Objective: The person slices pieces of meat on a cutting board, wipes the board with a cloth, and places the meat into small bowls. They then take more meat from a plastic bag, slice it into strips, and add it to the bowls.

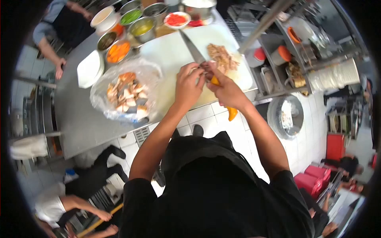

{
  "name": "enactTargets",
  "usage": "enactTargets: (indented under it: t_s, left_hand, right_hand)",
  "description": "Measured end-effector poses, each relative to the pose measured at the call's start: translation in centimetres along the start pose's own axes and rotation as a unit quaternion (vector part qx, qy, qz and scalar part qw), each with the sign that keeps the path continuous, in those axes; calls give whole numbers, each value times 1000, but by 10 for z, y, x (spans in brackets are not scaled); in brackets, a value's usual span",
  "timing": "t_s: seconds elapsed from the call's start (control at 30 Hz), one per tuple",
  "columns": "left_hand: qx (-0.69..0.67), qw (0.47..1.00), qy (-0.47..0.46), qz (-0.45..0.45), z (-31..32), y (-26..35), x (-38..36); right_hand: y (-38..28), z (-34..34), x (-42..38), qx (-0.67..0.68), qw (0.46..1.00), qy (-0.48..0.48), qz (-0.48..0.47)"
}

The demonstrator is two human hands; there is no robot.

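My right hand (227, 92) is wrapped around the yellow handle of a knife (193, 48), whose long blade points away from me over the white cutting board (166, 49). Fingers bent and drawn together, my left hand (188, 85) is at the heel of the blade, close against the right hand. Something small and brownish shows between the fingertips; I cannot tell what it is. Chopped cooked meat (222, 56) lies on the board just beyond my right hand. To the left, a clear plastic bag (152, 71) lies opened out around larger meat chunks (129, 93).
Metal containers of cut vegetables (118, 52) and a bowl of red pieces (177, 20) line the far side. Stacked white dishes (91, 69) sit left. A shelf rack (274, 93) and a clear bin (285, 117) stand right. A co-worker's hand (60, 67) is at the far left table edge.
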State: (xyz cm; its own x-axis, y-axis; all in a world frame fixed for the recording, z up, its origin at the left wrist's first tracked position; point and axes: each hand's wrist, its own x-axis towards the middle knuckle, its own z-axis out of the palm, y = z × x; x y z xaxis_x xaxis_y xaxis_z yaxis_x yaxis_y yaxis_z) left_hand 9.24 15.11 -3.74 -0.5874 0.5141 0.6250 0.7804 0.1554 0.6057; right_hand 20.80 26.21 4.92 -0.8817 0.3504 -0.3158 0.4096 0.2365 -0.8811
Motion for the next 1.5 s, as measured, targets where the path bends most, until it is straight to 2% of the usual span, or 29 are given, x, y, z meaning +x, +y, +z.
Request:
enactTargets:
  t_s: [0.13,0.23,0.33,0.37,0.43,0.47,0.53,0.57,0.6,0.67,0.77,0.87,1.03,1.23,1.5]
  left_hand:
    - [-42,999,-20,-1,16,-2,2]
    - [-34,994,-98,13,21,-17,5]
    - [-7,997,-72,26,9,-18,2]
    - [-6,998,-54,-14,-4,-15,-6]
    - [-11,996,-9,-85,-22,-8,-14]
    - [45,997,18,-53,-26,-24,-27]
    - [-8,989,39,-140,-33,-34,-45]
    - [-35,981,53,-184,-35,-39,-54]
    - [-38,986,63,-152,-37,-42,-55]
    - [-42,985,44,-159,-36,-46,-56]
    - [-52,984,26,-169,-34,-45,-52]
    - [-38,985,19,-167,-30,-50,-52]
    - [1,991,31,-131,-26,-51,-53]
    - [-51,983,39,-171,-23,-51,-53]
    - [-25,986,41,-159,-20,-48,-54]
  right_hand:
    - [1,-13,-10,13,1000,26,6]
    - [12,-12,-4,40,998,48,-17]
    - [9,-13,-2,-14,993,74,-92]
    - [-2,-15,-9,-51,996,68,2]
    - [1,-7,-12,-111,990,73,-45]
    - [4,-4,-12,-135,986,74,-68]
    - [13,11,-10,-154,980,57,-110]
    - [16,18,-8,-158,982,42,-95]
    - [17,25,-6,-162,983,25,-81]
    - [16,34,-3,-194,978,-3,-75]
    - [1,39,-2,-236,970,-57,-14]
    - [4,40,0,-272,960,-41,-52]
    - [2,46,-8,-294,953,-50,-46]
    - [5,53,-11,-295,953,-42,-49]
    - [16,61,-7,-283,958,-34,-38]
